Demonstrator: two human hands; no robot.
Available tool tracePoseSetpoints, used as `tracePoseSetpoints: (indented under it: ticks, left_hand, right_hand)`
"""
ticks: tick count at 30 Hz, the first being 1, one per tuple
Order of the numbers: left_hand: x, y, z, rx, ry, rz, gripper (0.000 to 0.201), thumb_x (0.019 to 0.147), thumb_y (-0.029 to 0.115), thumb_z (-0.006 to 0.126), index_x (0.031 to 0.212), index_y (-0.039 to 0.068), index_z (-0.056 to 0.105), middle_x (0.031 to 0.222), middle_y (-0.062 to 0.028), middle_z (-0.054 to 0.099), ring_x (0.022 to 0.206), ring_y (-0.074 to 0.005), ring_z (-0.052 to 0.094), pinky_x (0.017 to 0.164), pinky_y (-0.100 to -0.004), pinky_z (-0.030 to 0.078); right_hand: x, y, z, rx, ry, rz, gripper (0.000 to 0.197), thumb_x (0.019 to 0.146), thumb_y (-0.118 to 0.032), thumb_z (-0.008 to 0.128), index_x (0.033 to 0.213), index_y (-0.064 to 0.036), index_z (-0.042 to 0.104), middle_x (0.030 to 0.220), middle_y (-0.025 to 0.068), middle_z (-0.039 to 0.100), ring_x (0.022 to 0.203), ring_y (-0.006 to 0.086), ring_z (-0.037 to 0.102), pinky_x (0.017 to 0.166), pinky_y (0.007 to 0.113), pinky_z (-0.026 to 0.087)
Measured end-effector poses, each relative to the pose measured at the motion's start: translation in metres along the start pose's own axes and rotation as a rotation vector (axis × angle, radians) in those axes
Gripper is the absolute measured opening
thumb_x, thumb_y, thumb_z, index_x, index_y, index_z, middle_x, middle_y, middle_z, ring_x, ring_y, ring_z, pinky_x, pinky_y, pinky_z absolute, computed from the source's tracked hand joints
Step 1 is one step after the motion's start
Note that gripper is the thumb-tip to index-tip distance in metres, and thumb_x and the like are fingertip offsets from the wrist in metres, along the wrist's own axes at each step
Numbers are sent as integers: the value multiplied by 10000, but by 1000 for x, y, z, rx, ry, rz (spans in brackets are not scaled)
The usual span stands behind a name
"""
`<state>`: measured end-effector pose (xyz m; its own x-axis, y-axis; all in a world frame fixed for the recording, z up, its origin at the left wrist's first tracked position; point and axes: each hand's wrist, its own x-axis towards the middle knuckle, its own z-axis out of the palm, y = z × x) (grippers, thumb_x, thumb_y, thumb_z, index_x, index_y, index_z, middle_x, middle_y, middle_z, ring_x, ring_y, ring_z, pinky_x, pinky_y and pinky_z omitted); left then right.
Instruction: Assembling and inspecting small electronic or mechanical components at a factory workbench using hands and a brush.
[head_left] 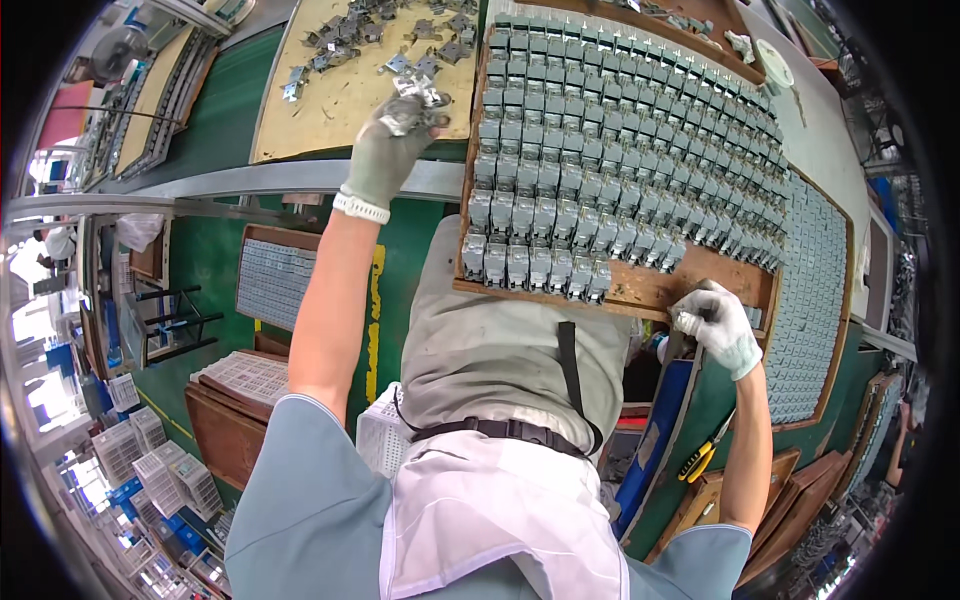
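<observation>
My left hand, in a pale glove, is closed around a bunch of small shiny stamped metal parts. It is over the near right part of a tan board, where loose metal parts of a similar look lie in a heap. My right hand, also gloved, is beside the near right edge of a wooden tray. Its thumb and fingers are pinched together; whatever they hold is too small to make out. Rows of grey block-shaped units with metal tops fill most of that tray.
To the right lies a second wooden tray packed with small grey pieces. Yellow-handled pliers are below my right hand, near a blue strip. A metal rail runs along the bench front. Stacked crates stand at lower left.
</observation>
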<state>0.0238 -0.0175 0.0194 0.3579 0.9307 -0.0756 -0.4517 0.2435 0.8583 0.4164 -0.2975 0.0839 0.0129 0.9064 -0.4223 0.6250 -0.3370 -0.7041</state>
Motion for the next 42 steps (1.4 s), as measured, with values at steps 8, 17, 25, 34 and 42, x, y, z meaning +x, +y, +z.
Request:
tracePoseSetpoints:
  ticks: [8,17,25,34,42]
  left_hand:
    - [-47,28,57,228,-75,-26,272,955,-16,515,1226,-5,517,1106,-125,670,952,-202,665,820,-286,543]
    - [-126,17,133,661,-503,-61,604,734,65,771,1272,-93,544,1012,-104,681,819,-154,668,802,-293,547]
    - [-137,-15,149,798,-437,24,572,673,45,742,1211,-82,592,1004,-263,684,939,-397,688,830,-402,549]
    - [-128,-8,155,1060,-534,-14,477,653,100,716,1104,-48,670,838,-243,675,809,-399,683,737,-436,543]
    - [-97,-4,151,1130,-854,-7,325,628,164,705,891,-28,696,772,-236,650,793,-414,660,741,-457,527]
  right_hand:
    - [-13,-30,-1,549,-14,135,330,788,-110,810,1061,14,674,961,25,663,887,109,599,836,285,498]
    - [0,-85,63,883,268,-70,380,749,-171,880,1022,-10,671,913,48,695,763,111,640,667,251,528]
    - [12,-87,84,832,206,-304,359,817,-143,826,1108,24,697,1175,133,635,1066,202,631,954,332,503]
    - [7,-100,82,248,345,-358,263,722,19,779,975,-40,733,927,110,652,794,220,674,661,292,536]
    - [1,-98,87,90,338,-393,215,731,-66,838,902,1,726,874,118,662,734,186,651,620,289,510]
